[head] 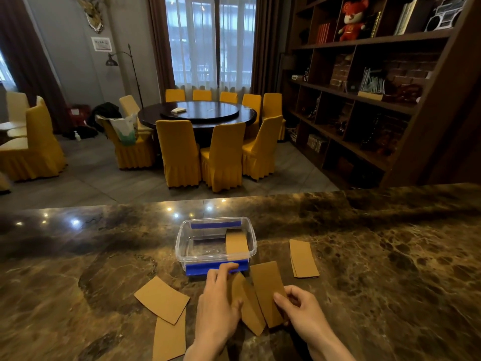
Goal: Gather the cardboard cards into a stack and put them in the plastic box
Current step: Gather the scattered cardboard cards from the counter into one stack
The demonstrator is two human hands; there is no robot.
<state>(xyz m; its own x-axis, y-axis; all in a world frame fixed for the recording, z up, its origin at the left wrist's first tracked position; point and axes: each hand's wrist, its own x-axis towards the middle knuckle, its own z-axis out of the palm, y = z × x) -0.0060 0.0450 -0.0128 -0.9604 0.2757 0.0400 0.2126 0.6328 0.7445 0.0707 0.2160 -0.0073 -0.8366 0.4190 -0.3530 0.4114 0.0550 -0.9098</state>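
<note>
Cardboard cards lie scattered on a dark marble counter (390, 256) around two bare hands. Right hand (303, 310) pinches the near end of one long card (266, 290) between thumb and fingers; its long axis runs away from the person, leaning slightly left. Left hand (217, 306), fingers loosely curled, rests on a second card (248, 308) just beside it, index finger reaching the blue clip of a clear plastic box (182, 246) straight ahead. One card (236, 243) stands tilted inside the box. Two cards (162, 299) overlap left of the left hand; a small stack (303, 257) lies beyond the right hand.
</note>
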